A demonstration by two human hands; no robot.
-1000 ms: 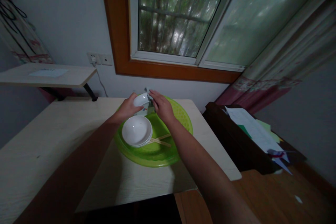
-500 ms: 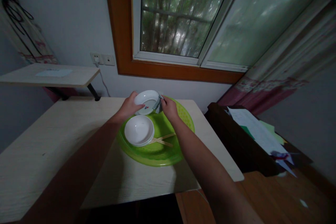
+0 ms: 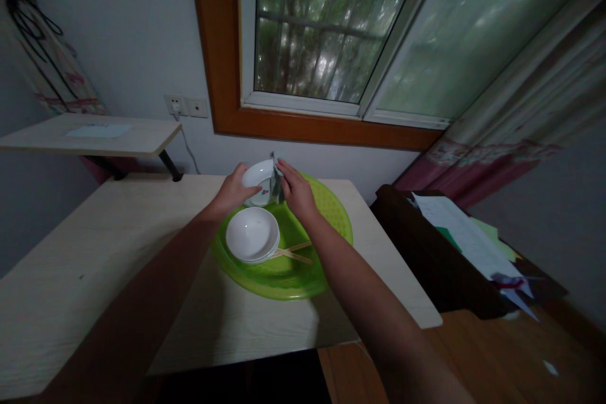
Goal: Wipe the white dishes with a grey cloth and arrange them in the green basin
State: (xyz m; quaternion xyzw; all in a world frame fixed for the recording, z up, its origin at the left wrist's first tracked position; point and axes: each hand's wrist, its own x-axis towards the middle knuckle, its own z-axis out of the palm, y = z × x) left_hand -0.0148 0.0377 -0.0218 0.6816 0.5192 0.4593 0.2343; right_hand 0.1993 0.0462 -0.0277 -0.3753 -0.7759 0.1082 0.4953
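My left hand (image 3: 235, 188) grips the left rim of a white plate (image 3: 258, 175) with a small coloured print, its thumb over the front. The plate is tilted up above the far part of a round green tray (image 3: 288, 287). In my right hand (image 3: 296, 188) is a grey-green cloth (image 3: 275, 186), pressed against the plate's right edge and covering part of it. Nearer me on the tray sits a stack of white bowls (image 3: 252, 235). Several light wooden chopsticks (image 3: 294, 255) lie crossed to the right of the bowls.
The tray rests on a pale wooden table (image 3: 189, 322). A raised shelf (image 3: 95, 139) with a paper sheet stands at the left. Beyond the table are the wall and a window (image 3: 322, 44). To the right, a dark piece of furniture (image 3: 416, 246) bears papers.
My right hand has shifted slightly left and up with the cloth, which now stands along the plate's right side. My left hand keeps its hold on the plate, nearly unmoved.
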